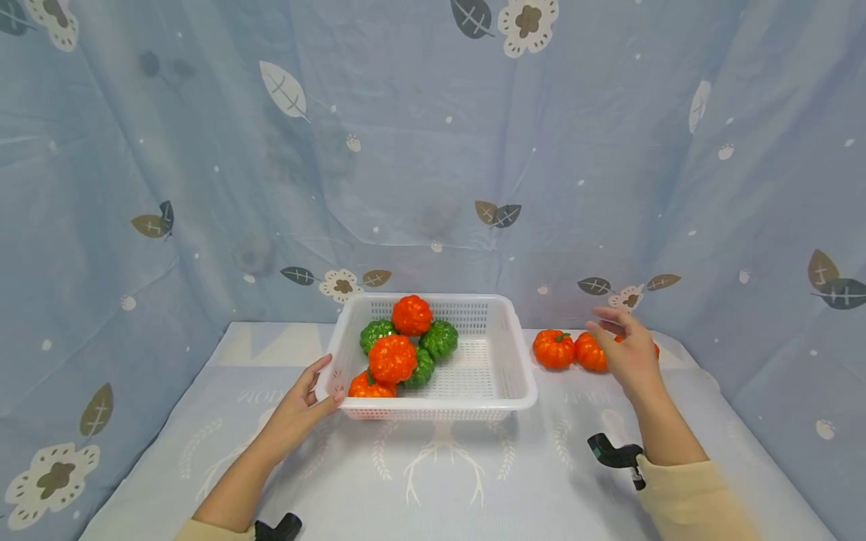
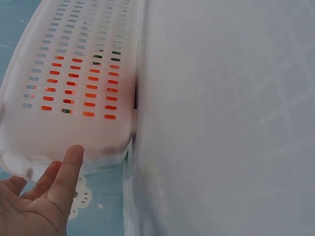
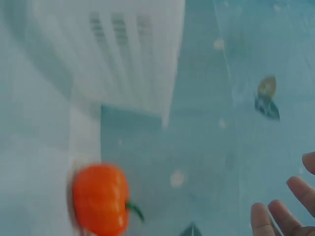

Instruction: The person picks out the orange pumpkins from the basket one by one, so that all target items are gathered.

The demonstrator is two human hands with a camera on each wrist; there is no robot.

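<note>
A white plastic basket (image 1: pixel 497 409) with slotted walls stands mid-table in the head view. My left hand (image 1: pixel 301 409) holds its near left corner, thumb at the front and fingers along the left side. Inside lie an orange pumpkin (image 1: pixel 412 315) at the back, another orange pumpkin (image 1: pixel 393 359) on top, a third at the front left, and green pumpkins (image 1: pixel 440 340) among them. My right hand (image 1: pixel 632 357), fingers spread and holding nothing, is over the row right of the basket. There sit an orange pumpkin (image 1: pixel 553 349), a second orange pumpkin (image 1: pixel 591 352) and another orange one mostly hidden behind the hand.
A pale patterned cloth covers the table (image 1: pixel 443 473). Blue printed curtain (image 1: pixel 433 150) hangs behind it and along both sides. Black wrist mounts (image 1: pixel 614 452) are on both forearms.
</note>
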